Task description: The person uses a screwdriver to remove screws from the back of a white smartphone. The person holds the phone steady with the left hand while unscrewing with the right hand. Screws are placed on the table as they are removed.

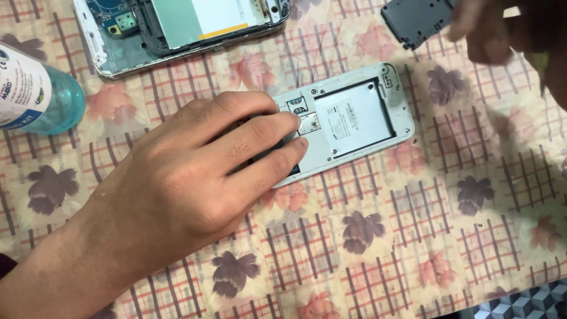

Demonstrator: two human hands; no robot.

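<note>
Warm even light, blurred top-right corner

Matt silver plastic phone frame; glossy translucent blue plastic bottle; soft printed floral cloth; matt dark plastic cover

Bottle left of opened phone, on tablecloth.

second opened phone, blue-tinted bottle, floral checked tablecloth
</note>
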